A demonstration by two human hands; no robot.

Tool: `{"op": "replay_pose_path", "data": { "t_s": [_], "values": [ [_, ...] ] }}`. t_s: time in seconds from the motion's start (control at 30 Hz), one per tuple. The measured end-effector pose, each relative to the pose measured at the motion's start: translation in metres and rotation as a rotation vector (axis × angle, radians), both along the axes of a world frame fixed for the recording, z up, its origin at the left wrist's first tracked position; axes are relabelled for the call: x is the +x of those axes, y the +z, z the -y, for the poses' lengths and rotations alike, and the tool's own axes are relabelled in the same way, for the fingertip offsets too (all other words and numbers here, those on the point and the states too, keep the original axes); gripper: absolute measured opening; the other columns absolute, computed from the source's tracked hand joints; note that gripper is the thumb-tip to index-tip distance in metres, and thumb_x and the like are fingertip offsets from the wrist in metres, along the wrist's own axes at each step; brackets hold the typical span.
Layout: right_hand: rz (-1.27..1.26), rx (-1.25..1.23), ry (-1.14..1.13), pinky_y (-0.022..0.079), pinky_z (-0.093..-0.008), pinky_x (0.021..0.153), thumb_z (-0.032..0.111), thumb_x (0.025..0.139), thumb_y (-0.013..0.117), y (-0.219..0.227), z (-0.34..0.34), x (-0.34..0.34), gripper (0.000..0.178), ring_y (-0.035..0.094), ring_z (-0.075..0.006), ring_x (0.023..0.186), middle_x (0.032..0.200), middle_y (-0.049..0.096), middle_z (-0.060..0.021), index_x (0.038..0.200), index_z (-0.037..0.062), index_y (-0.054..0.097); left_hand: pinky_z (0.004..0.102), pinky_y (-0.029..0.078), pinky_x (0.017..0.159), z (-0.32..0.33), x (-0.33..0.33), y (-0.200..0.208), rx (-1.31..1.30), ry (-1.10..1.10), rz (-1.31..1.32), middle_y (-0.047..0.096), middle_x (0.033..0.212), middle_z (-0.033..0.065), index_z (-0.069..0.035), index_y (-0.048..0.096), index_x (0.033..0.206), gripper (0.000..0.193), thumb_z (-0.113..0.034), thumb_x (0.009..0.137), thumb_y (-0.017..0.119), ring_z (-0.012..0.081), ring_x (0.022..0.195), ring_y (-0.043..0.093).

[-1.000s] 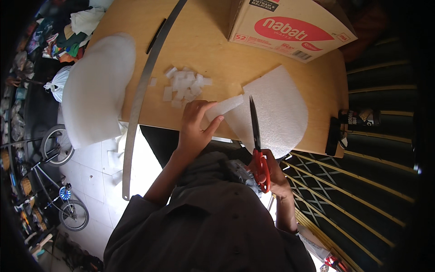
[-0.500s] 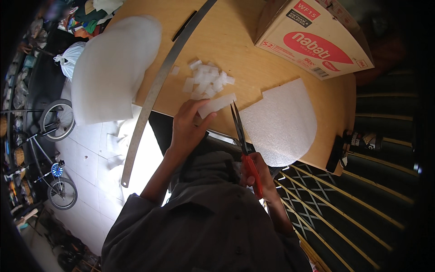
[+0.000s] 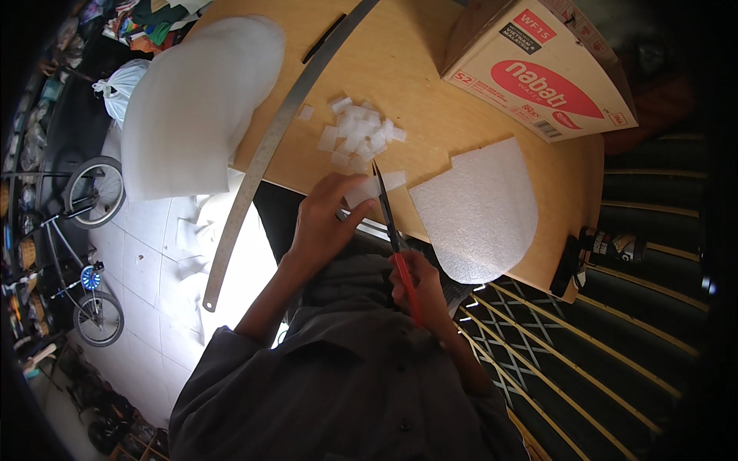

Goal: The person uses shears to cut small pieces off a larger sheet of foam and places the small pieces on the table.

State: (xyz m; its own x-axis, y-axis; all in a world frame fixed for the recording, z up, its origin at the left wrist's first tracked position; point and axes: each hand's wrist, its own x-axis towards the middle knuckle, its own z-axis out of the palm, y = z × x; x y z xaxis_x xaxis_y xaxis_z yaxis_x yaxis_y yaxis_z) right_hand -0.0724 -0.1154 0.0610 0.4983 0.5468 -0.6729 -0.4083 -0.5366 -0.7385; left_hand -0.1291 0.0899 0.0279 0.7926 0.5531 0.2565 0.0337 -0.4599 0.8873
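Between the thumb and fingers of my left hand [image 3: 321, 219] is a narrow strip of white foam sheet [image 3: 361, 192]. My right hand [image 3: 421, 286] grips the red handles of a pair of scissors [image 3: 389, 217]. The dark blades lie across the strip, and its far end sticks out past them on the right. Just beyond, a pile of small cut foam pieces [image 3: 361, 128] rests on the table [image 3: 419, 100]. To the right lies a larger foam sheet [image 3: 484, 211] with a rounded edge and a notched corner.
A long metal ruler [image 3: 265, 146] crosses the table's left side, a black pen-like object [image 3: 324, 38] beside it. A big foam sheet [image 3: 192, 115] overhangs the left edge. A cardboard box [image 3: 538, 69] stands at the back right. A bicycle [image 3: 84, 253] is on the left floor.
The scissors have moved left, from beside the strip's end to across it. My right hand has shifted left with them, while my left hand still holds the strip.
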Motion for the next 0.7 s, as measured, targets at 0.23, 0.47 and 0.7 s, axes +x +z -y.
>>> {"op": "replay_pose_path", "data": {
  "t_s": [0.23, 0.47, 0.7],
  "values": [
    [-0.061, 0.131, -0.117, 0.035, -0.0195, 0.042, 0.002, 0.095, 0.053, -0.010, -0.022, -0.007, 0.018, 0.049, -0.0057, 0.052, 0.073, 0.053, -0.0013, 0.113, -0.0017, 0.055, 0.0331, 0.053, 0.066, -0.014, -0.005, -0.005, 0.031, 0.045, -0.021, 0.066, 0.098, 0.0126, -0.006, 0.065, 0.114, 0.037, -0.010, 0.080, 0.078, 0.0256, 0.074, 0.062],
    [0.045, 0.127, -0.084, 0.037, -0.0221, 0.038, 0.005, 0.094, 0.057, -0.030, -0.032, -0.005, 0.013, 0.049, -0.0082, 0.045, 0.071, 0.056, -0.0040, 0.105, -0.0020, 0.056, 0.0343, 0.051, 0.065, -0.021, 0.000, -0.007, 0.067, 0.080, -0.029, 0.066, 0.097, 0.0124, -0.005, 0.065, 0.114, 0.036, -0.012, 0.081, 0.078, 0.0248, 0.071, 0.060],
    [0.010, 0.163, -0.030, 0.039, -0.0236, 0.037, 0.003, 0.092, 0.056, -0.027, -0.034, -0.006, 0.009, 0.051, -0.0097, 0.043, 0.070, 0.058, -0.0065, 0.100, -0.0010, 0.055, 0.0342, 0.052, 0.064, -0.025, -0.005, -0.005, 0.075, 0.109, -0.067, 0.066, 0.095, 0.0124, -0.004, 0.066, 0.113, 0.035, -0.012, 0.081, 0.078, 0.0244, 0.071, 0.060]
  ]
}}
